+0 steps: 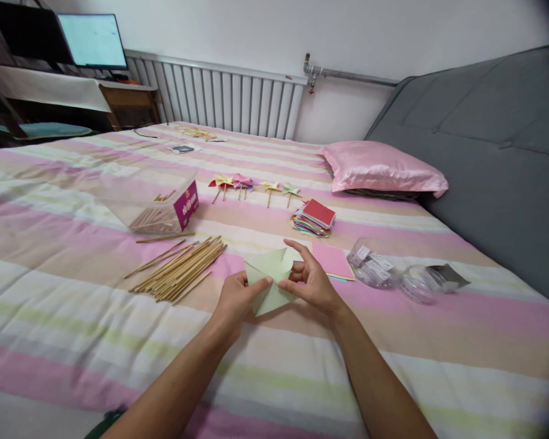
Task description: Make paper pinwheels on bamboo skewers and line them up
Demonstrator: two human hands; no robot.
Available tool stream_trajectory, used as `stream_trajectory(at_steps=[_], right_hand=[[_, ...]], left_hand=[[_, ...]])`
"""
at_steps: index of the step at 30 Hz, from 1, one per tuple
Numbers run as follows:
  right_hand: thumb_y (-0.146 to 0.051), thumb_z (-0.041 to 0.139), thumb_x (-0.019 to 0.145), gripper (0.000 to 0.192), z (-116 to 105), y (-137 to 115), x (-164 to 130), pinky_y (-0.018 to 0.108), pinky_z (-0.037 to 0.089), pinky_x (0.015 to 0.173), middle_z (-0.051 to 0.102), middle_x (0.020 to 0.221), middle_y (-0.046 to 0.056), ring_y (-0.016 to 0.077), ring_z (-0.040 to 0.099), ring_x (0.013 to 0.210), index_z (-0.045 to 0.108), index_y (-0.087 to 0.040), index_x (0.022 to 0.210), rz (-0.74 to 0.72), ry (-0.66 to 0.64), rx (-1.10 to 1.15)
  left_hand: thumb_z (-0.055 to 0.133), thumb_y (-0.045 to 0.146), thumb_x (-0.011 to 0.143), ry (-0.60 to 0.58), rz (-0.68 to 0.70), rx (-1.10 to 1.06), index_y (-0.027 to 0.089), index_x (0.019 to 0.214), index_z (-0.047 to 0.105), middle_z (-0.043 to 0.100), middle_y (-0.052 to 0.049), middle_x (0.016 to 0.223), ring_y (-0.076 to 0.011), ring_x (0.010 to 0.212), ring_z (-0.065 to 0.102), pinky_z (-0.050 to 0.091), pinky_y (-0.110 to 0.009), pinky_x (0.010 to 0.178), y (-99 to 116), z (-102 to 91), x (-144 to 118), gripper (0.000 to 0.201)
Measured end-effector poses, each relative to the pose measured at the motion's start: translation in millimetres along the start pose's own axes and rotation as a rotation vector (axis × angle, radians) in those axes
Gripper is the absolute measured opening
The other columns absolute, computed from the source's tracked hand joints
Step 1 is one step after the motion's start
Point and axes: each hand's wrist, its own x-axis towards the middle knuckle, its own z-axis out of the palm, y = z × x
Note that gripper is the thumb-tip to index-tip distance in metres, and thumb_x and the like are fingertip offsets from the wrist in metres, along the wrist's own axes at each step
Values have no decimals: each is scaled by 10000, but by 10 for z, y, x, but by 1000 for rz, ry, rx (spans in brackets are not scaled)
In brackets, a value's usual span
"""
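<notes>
A pale green paper square (269,263), cut and partly folded like a pinwheel, is held between my two hands above the bed. My left hand (241,296) pinches its left side, with the thumb near the paper's middle. My right hand (312,277) grips the right side between thumb and fingers, the index finger stretched upward. Just beyond the right hand lies a small stack of pink paper (333,262). To the left of my left hand is a loose pile of thin wooden sticks (180,271).
A clear plastic box (149,207) holding more sticks stands at left. Finished paper pinwheels (242,182) lie further back, near a stack of coloured paper (318,216). Clear round containers (375,271) sit at right. A pink pillow (382,167) rests by the grey headboard (480,134).
</notes>
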Motion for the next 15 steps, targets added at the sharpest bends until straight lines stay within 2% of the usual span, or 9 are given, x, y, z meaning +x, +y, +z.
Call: stream_trajectory(at_steps=[7,15], right_hand=[[-277,691,714,799,12,15,-6,252,486,623,640,858,38,148,622,706,226,-254,1363,24,17,66],[-261,690,711,798,15,24,-4,221,468,581,634,812,20,129,607,661,230,-249,1363,28,25,84]], left_hand=[[770,341,536,-23,37,-1,107,794,672,679,-51,653,-170,583,598,425,-249,542,-49,10,-1,362],[758,331,560,-45,16,-24,105,860,672,692,-68,708,-175,602,611,445,-264,566,-70,13,2,386]])
